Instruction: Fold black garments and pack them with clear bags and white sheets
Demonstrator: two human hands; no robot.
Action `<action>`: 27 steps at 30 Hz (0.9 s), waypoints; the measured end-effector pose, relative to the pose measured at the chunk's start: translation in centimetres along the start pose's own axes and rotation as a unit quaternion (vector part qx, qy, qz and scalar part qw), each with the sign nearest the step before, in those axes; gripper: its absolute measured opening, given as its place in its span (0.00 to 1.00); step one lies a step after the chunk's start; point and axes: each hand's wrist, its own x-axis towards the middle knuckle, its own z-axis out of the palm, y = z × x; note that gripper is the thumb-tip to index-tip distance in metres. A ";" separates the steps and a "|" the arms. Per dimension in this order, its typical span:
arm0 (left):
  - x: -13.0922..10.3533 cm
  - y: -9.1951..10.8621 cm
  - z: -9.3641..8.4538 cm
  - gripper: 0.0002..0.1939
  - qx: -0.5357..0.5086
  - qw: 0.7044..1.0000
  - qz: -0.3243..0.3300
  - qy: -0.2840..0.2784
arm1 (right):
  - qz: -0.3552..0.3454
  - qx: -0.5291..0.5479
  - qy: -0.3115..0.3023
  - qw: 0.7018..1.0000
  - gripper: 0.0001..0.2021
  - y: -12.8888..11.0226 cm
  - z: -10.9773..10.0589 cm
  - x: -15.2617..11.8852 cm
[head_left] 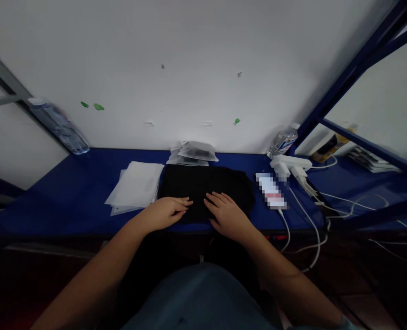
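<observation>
A black cloth item (203, 181), roughly rectangular, lies flat on the blue table (76, 183) in front of me. My left hand (165, 212) rests on its near left part, palm down with the fingers stretched out. On its near right part lies my right hand (226, 214), also palm down, fingers spread. Neither hand grips anything. A stack of whitish translucent bags (134, 185) sits just left of the cloth. Behind the cloth, against the wall, are more clear bags (193, 152).
Right of the cloth lies a phone (271, 190) with a white cable. Beyond it are a white power strip (291, 162) with plugs and a plastic bottle (283, 141). Another bottle (59, 126) leans at the back left. A blue metal frame (354, 75) stands at the right.
</observation>
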 end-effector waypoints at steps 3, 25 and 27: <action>0.0 0.8 0.2 0.18 0.026 1.000 -0.016 -0.003 | 0.023 -0.003 0.018 1.000 0.21 -0.4 -0.2 0.6; -5.6 -0.8 -2.3 0.16 -0.104 0.973 -0.175 0.111 | 0.107 0.022 0.164 0.980 0.16 2.5 -0.7 -4.0; -5.5 -1.1 -2.0 0.15 -0.161 0.960 -0.184 0.137 | 0.122 0.039 0.239 0.963 0.13 2.5 -0.5 -3.9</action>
